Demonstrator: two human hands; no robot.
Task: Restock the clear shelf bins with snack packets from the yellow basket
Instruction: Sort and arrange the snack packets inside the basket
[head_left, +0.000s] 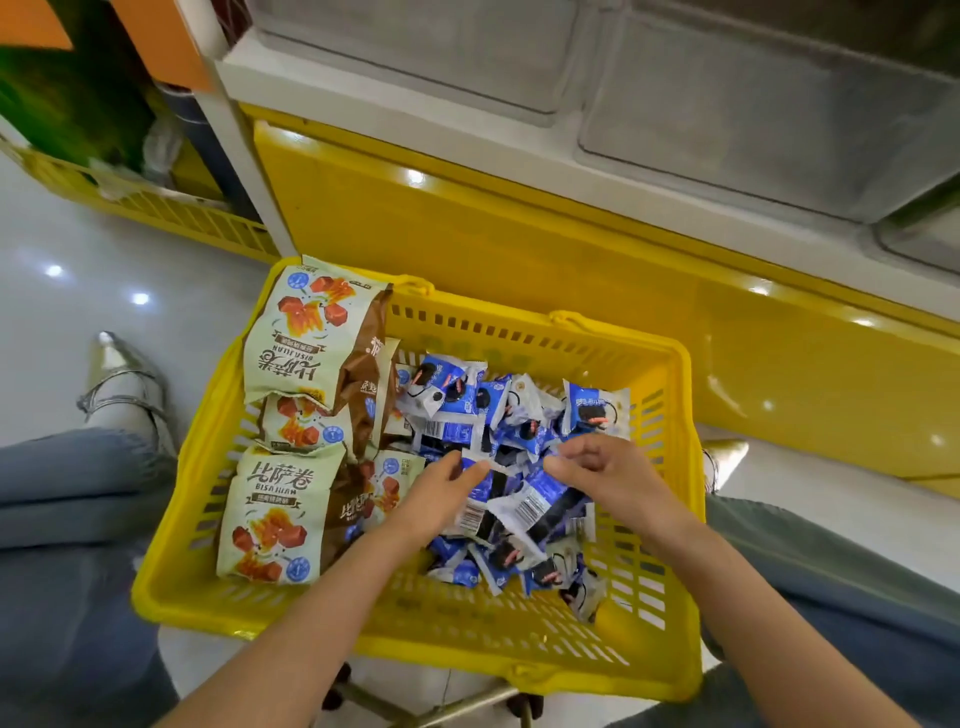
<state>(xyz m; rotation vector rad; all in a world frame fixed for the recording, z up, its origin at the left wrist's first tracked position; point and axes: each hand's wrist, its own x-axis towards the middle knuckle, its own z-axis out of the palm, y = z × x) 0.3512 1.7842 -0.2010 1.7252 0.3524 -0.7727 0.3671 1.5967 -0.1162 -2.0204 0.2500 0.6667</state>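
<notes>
Left hand (441, 491) and right hand (608, 475) seemingly pinch one blue packet (491, 475) between them, well inside the yellow basket (684, 395) rim.

The clear bins (753, 114) are blurred — cropped by the top edge.

A glossy pale floor (78, 322) reflects ceiling lights. At far left a slotted yellow crate (156, 208) holds a green pack (67, 98), beside a white post (244, 171). 2 silver pointed shoes (119, 384) flank a yellow base panel (519, 249).
</notes>
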